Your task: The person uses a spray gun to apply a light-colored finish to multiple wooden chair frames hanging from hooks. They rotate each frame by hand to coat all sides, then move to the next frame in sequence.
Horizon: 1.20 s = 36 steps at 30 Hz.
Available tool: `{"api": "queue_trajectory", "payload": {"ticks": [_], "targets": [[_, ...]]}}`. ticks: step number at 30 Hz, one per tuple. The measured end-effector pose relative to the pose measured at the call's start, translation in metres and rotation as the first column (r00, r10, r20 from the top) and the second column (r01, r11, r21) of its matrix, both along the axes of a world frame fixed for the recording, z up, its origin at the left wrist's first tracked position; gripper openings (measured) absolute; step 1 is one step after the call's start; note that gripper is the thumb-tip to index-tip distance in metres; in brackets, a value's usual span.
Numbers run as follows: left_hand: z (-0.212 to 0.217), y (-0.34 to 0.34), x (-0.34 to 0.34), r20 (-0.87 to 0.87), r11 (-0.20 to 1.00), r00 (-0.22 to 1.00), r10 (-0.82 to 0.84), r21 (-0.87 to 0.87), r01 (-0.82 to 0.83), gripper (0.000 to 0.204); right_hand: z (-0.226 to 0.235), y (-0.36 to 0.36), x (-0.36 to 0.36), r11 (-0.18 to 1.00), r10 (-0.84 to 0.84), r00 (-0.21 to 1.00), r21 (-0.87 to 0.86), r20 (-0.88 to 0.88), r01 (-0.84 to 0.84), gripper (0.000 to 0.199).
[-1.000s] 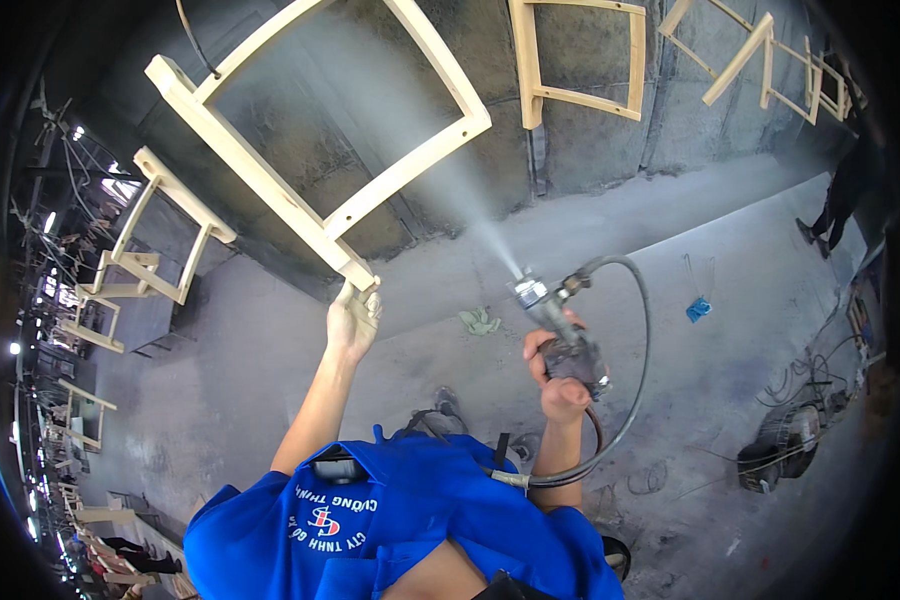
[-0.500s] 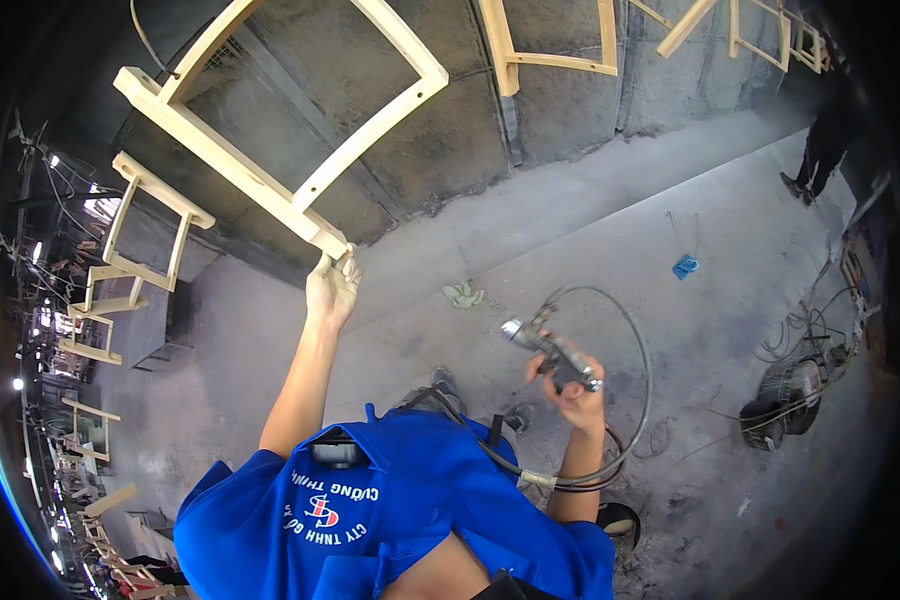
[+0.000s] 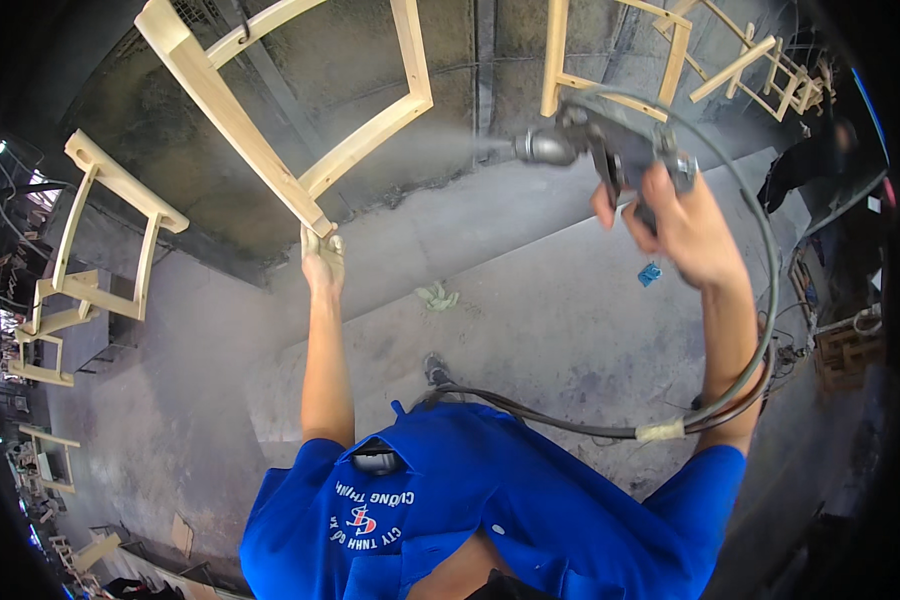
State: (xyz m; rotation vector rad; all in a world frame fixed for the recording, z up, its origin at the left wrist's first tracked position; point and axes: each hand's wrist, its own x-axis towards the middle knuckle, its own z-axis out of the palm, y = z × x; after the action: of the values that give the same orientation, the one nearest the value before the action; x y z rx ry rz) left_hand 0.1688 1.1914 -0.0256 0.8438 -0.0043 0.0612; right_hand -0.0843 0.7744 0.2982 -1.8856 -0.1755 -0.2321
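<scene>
My left hand (image 3: 322,262) is closed around the lower end of a pale wooden frame (image 3: 245,125), which hangs from a hook at the upper left. The frame has one thick straight rail and thinner curved bars. My right hand (image 3: 685,225) is wrapped around a metal spray gun (image 3: 610,150), held up at the right of the frame. Its nozzle points left, and a fine mist (image 3: 440,140) streams from it toward the wood. A grey hose (image 3: 765,330) loops from the gun down past my right forearm.
More wooden frames hang at the left (image 3: 120,190) and at the upper right (image 3: 620,60). Behind them runs a stained dark wall (image 3: 450,90). A green cloth (image 3: 436,297) and a blue scrap (image 3: 650,274) lie on the grey floor. Another person (image 3: 805,165) stands far right.
My right hand has raised the spray gun up and to the right, and mist now comes from its nozzle. The frame held in my left hand has turned a little.
</scene>
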Motion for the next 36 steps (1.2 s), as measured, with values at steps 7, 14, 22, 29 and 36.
{"api": "queue_trajectory", "payload": {"ticks": [7,14,22,29,36], "targets": [[0.007,0.056,0.107,0.077,0.996,0.994,0.081,0.025,-0.084,0.049,0.073,0.068,0.110,0.895,-0.310,0.939,-0.287,0.147,0.340,0.049],[0.013,0.068,0.161,0.101,0.994,0.992,0.076,0.066,-0.083,0.049,0.098,0.069,0.127,0.989,0.007,0.956,-0.141,0.294,0.037,0.078],[0.002,0.058,0.177,0.140,0.993,0.989,0.040,0.101,-0.054,0.047,0.041,0.047,0.103,0.968,-0.228,0.887,0.191,0.400,0.163,0.088],[0.145,0.087,0.139,0.555,0.519,0.606,0.570,0.329,-0.789,0.032,-0.072,0.053,0.093,0.918,0.079,0.965,0.360,0.251,-0.169,0.100],[0.393,0.071,0.154,0.912,0.671,0.406,-0.056,0.336,-0.661,0.058,-0.163,0.069,0.112,0.977,0.013,0.984,0.211,-0.175,0.025,0.057]]}}
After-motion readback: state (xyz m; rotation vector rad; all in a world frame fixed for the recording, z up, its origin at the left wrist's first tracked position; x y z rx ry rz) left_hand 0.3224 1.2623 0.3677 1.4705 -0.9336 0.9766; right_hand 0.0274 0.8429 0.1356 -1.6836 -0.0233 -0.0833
